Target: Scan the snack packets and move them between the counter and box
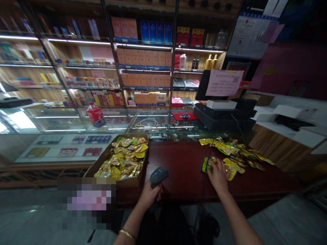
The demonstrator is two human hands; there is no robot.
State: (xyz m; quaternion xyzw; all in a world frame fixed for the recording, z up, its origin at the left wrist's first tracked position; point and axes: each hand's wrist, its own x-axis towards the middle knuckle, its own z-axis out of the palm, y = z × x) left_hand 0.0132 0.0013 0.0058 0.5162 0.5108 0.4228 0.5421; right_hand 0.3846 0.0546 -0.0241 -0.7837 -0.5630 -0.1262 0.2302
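My left hand (150, 194) is wrapped round the handle of a dark handheld barcode scanner (158, 174), its head tilted up over the dark red table. To the right, my right hand (219, 175) has its bent fingers on a small green-and-gold snack packet (205, 164), which it partly covers. Beside and beyond that hand lies a loose pile of yellow and gold snack packets (227, 148). Left of the scanner stands an open cardboard box (139, 180) filled with similar shiny packets (122, 158).
A glass display counter (114, 117) borders the far side of the table (176, 163). On it are a red bottle (96, 115), a computer mouse (185, 116) and a black till (224, 117) with a monitor. A thin cable hangs near my right hand. Lit shelves with boxes stand behind.
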